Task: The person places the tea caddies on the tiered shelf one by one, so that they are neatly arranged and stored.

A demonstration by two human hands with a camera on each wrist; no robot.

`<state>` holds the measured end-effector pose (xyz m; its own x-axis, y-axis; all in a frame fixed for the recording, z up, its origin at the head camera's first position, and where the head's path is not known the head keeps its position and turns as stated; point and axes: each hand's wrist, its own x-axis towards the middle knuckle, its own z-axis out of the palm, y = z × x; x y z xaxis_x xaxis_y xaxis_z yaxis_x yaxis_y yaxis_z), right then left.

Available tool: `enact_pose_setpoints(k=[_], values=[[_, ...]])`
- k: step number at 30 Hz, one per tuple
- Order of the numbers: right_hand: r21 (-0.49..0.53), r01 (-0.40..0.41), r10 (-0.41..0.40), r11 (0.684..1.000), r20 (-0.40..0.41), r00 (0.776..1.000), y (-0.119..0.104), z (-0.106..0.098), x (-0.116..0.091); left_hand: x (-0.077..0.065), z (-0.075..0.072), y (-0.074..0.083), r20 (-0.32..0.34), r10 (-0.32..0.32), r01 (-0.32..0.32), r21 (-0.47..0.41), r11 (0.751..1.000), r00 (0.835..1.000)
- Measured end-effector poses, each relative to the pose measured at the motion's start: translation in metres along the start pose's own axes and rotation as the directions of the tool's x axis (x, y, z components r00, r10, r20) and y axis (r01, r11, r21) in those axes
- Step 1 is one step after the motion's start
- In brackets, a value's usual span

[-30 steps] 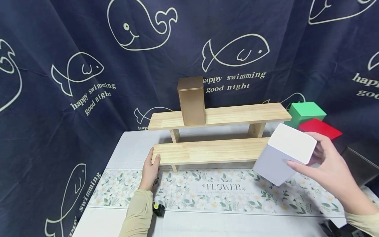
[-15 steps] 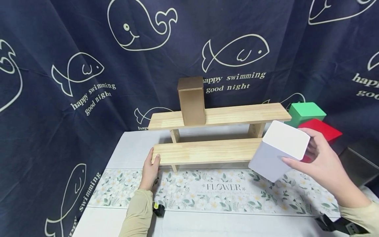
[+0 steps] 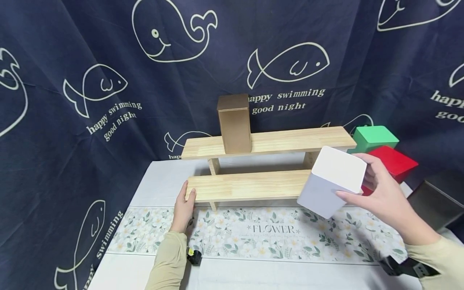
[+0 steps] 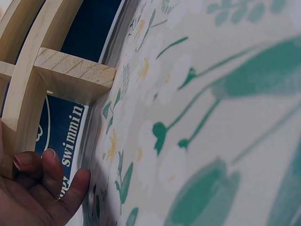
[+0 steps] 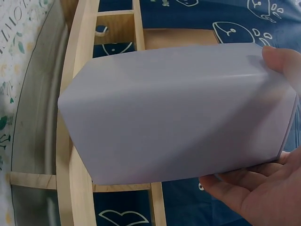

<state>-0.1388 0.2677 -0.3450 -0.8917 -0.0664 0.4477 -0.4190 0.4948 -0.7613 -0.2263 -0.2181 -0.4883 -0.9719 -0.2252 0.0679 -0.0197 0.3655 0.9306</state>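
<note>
A two-tier wooden shelf (image 3: 253,186) stands on the table, its upper board behind and above the lower one. My left hand (image 3: 183,207) grips the left end of the lower board; in the left wrist view its fingers (image 4: 52,172) curl below the board. My right hand (image 3: 380,193) holds a white rectangular box (image 3: 331,179) near its top, thumb on the near side. The box is tilted and overlaps the right end of the lower board in the head view. The right wrist view shows its long pale side (image 5: 178,117) across the shelf.
A tall brown box (image 3: 235,125) stands upright on the upper board, left of its middle. At the right are a green box (image 3: 375,137), a red box (image 3: 395,161) and a black box (image 3: 435,203). A flowered runner (image 3: 232,233) lies in front; a dark curtain (image 3: 108,40) hangs behind.
My right hand has carried the white box leftward, closer to the right end of the lower board. The left hand, the shelf and the brown box have stayed in place.
</note>
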Motion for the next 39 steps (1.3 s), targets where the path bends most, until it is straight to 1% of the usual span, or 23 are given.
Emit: enact_pose_setpoints(k=[6, 10, 13, 17, 20, 25, 28, 33, 39], values=[[0.006, 0.017, -0.017, 1.000, 0.000, 1.000, -0.005, 0.004, 0.006, -0.001, 0.000, 0.001, -0.004, -0.006, 0.006, 0.004, 1.000, 1.000], [0.008, 0.016, -0.016, 1.000, 0.010, 1.000, -0.008, 0.006, 0.009, -0.001, 0.000, 0.000, -0.001, 0.002, -0.002, 0.001, 1.000, 1.000], [0.018, 0.032, -0.032, 0.999, 0.013, 0.999, -0.009, 0.006, 0.011, -0.001, 0.001, -0.001, -0.003, 0.009, -0.009, -0.003, 1.000, 1.000], [0.026, 0.069, -0.069, 0.997, -0.004, 0.998, -0.012, 0.006, 0.015, -0.001, 0.002, -0.002, -0.010, 0.014, -0.014, -0.002, 1.000, 1.000], [0.016, 0.073, -0.073, 0.997, -0.006, 0.997, -0.015, 0.006, 0.018, -0.001, 0.002, -0.002, -0.019, 0.015, -0.014, 0.006, 1.000, 1.000], [0.017, 0.066, -0.066, 0.998, 0.013, 0.998, -0.019, 0.005, 0.023, 0.000, 0.001, -0.003, -0.021, 0.019, -0.019, 0.012, 1.000, 1.000], [0.034, 0.088, -0.089, 0.996, 0.022, 0.996, -0.021, 0.006, 0.027, 0.000, 0.000, -0.002, -0.013, 0.027, -0.027, 0.001, 1.000, 1.000], [0.054, 0.127, -0.129, 0.990, 0.037, 0.991, -0.025, 0.007, 0.034, 0.000, 0.001, -0.001, -0.004, 0.024, -0.024, -0.010, 1.000, 1.000], [0.080, 0.145, -0.150, 0.986, 0.054, 0.987, -0.032, 0.008, 0.042, 0.000, 0.002, -0.002, -0.019, 0.030, -0.030, 0.005, 1.000, 0.999]])
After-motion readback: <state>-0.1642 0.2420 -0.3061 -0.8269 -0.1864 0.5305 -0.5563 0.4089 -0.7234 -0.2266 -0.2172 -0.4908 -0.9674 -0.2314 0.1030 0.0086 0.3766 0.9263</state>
